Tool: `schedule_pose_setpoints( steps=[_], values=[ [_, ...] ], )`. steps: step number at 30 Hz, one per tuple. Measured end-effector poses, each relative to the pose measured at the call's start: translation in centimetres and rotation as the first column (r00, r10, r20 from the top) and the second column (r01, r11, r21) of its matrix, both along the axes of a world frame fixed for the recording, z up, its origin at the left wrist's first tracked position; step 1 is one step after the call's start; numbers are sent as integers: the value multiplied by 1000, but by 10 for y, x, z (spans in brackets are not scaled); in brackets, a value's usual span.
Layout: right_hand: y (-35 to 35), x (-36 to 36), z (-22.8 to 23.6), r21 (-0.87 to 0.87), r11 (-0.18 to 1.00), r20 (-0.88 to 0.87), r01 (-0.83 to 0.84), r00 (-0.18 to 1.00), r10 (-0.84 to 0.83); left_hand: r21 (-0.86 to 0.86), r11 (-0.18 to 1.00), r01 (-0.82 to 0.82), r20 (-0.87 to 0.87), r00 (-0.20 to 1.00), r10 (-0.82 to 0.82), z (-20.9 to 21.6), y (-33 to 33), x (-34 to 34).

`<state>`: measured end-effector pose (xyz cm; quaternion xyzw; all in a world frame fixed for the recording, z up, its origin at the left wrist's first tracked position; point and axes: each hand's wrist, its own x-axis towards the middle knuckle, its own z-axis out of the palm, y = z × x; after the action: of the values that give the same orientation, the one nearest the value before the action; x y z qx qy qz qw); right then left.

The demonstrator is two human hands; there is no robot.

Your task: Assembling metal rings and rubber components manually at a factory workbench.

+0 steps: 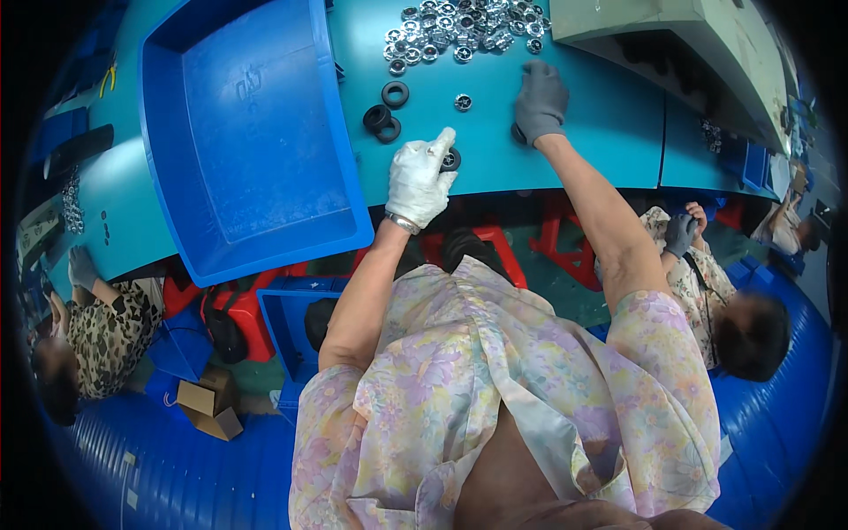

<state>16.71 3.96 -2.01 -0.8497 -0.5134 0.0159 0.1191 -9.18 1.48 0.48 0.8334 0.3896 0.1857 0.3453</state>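
My left hand (419, 184), in a white glove, is at the table's near edge. Its thumb and forefinger close around a small wheel (451, 160) with a black tyre and a silver spoked hub. To the right, my right hand (541, 102) wears a grey glove, fingers curled down toward the table. A dark rounded edge (518, 133) shows by its thumb side; the rest is hidden under the hand. A single silver wheel hub (463, 102) lies between my hands. Several black rubber tyres (395, 94) lie left of it, some overlapping.
A pile of silver hubs (468, 26) is at the far side of the teal table (495, 168). A large blue bin (353, 203) stands on the left, a pale machine housing (636, 22) at far right. Co-workers (110, 340) sit on both sides; red stools (252, 322) are below.
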Motion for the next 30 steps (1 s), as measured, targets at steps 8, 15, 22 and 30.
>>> schedule_pose_setpoints(
  steps=[8, 15, 22, 30],
  values=[
    [-7, 8, -5, 71, 997, -93, 29, 995, -22, -43, 999, 32, -1, 999, -32, 12, 4, 0],
    [-24, -10, 3, 112, 991, -167, 68, 985, -49, -12, 1000, 8, 28, 1000, -8, 9, 3, -2],
    [-27, -26, 0, 72, 994, -142, 80, 987, -69, -48, 999, 15, 23, 1000, -13, 14, 6, -1],
    [-23, -27, -2, -34, 992, -57, 123, 991, -125, -100, 994, 35, 10, 999, -34, 16, 5, -1]
  ],
)
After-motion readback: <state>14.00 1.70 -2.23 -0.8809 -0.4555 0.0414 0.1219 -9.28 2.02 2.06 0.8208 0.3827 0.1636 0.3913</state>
